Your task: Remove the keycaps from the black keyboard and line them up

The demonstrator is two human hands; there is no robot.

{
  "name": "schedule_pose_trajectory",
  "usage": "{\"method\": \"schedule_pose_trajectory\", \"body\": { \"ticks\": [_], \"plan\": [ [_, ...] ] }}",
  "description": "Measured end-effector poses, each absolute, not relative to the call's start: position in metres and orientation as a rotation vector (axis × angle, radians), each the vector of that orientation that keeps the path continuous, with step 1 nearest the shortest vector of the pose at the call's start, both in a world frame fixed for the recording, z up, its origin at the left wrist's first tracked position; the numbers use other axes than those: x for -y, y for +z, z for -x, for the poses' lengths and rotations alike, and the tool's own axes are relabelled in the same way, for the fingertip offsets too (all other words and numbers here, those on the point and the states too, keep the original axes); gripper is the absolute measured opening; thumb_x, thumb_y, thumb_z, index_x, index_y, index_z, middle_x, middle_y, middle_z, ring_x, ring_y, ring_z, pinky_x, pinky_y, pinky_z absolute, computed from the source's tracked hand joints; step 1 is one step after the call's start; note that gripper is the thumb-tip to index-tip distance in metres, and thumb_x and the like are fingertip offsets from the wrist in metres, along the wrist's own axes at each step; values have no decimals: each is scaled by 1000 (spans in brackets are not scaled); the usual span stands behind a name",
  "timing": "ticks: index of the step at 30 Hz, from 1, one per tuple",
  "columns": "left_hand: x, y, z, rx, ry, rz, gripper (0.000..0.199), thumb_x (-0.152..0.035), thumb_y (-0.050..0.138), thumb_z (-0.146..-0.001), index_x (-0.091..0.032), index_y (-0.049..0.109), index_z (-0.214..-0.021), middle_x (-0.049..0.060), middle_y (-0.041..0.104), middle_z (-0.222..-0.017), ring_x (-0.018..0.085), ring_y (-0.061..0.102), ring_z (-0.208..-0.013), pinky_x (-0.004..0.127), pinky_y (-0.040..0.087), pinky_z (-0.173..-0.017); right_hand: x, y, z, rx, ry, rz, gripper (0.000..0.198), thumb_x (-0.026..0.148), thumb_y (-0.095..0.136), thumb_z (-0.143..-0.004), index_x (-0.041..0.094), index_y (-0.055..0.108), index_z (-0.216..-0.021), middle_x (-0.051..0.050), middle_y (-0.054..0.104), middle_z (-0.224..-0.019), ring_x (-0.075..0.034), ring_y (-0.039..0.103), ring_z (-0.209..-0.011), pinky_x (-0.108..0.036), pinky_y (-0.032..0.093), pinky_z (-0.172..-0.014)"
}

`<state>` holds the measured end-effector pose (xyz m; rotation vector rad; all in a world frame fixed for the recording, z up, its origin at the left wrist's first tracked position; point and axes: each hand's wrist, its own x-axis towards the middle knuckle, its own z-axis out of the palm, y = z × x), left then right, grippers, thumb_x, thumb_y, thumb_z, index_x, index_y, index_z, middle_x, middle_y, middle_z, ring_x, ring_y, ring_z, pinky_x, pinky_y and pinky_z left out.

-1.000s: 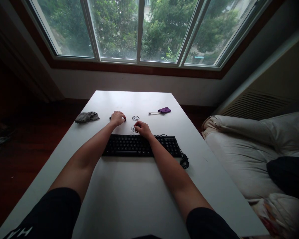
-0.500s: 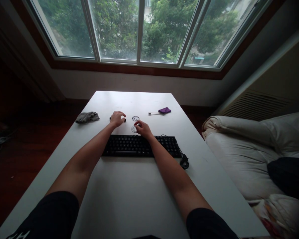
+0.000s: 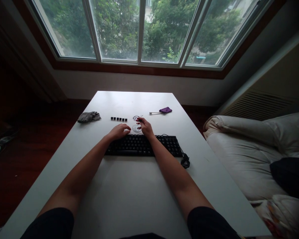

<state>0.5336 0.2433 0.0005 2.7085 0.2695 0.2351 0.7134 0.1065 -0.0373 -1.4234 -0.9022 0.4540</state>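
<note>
A black keyboard (image 3: pixel 132 146) lies across the table, its coiled cable (image 3: pixel 185 161) at the right end. My left hand (image 3: pixel 119 131) hovers at the keyboard's upper left edge, fingers loosely bent and apart, holding nothing I can see. Over the two small round clear dishes, my right hand (image 3: pixel 146 127) pinches a small dark tool (image 3: pixel 140 120) with thin wire-like ends; its exact kind is too small to tell. The nearer dish (image 3: pixel 136 128) looks bare where it shows, while the farther dish (image 3: pixel 135 118) has dark bits in it. Several black keycaps (image 3: pixel 119 119) stand in a row beyond my left hand.
A crumpled grey cloth (image 3: pixel 89 117) lies near the left edge of the white table (image 3: pixel 119 192). At the far right are a purple cloth (image 3: pixel 165 110) and a cotton swab (image 3: pixel 154 113). A pale sofa (image 3: pixel 241 149) stands to the right, a window beyond.
My left hand has drawn back from the keycap row to the keyboard's upper left edge, uncovering the row. My right hand has shifted slightly, and the dark tool now shows in its fingers.
</note>
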Motion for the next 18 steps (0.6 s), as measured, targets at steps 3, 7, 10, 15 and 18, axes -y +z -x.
{"method": "schedule_pose_trajectory", "body": {
  "ticks": [3, 7, 10, 15, 18],
  "plan": [
    [-230, 5, -520, -242, 147, -2695, 35, -48, 53, -96, -27, 76, -112, 5, 73, -111, 24, 67, -101, 35, 50, -94, -104, -32, -713, 873, 499, 1343, 34, 35, 49, -91, 24, 66, -118, -7, 73, -119, -21, 70, -104, -28, 62, -67],
    [-213, 13, -507, -207, 99, -2726, 49, -59, 52, -94, -26, 69, -127, 8, 69, -125, 28, 62, -116, 37, 48, -99, -97, -19, -709, 875, 486, 1315, 32, 41, 54, -91, 23, 67, -114, -7, 74, -115, -19, 72, -100, -25, 60, -68],
    [-205, 17, -502, -220, 5, -2769, 69, -70, 55, -88, -27, 58, -142, 11, 64, -134, 32, 59, -122, 41, 46, -101, -95, -11, -705, 878, 501, 1282, 29, 43, 60, -88, 22, 64, -108, -7, 74, -109, -16, 74, -80, -23, 57, -59],
    [-194, 15, -492, -168, -66, -2863, 103, -78, 65, -74, -24, 37, -157, 15, 51, -151, 37, 49, -136, 45, 35, -113, -95, 4, -699, 714, 583, 1201, 38, 44, 66, -86, 27, 47, -113, -2, 76, -100, -13, 69, -62, -21, 52, -52],
    [-188, 13, -485, -118, -85, -2875, 114, -79, 66, -71, -27, 23, -162, 14, 39, -161, 37, 38, -146, 48, 25, -121, -91, 13, -698, 587, 683, 1095, 44, 38, 68, -85, 30, 41, -119, -1, 76, -102, -13, 71, -69, -22, 54, -57]
  ]
}}
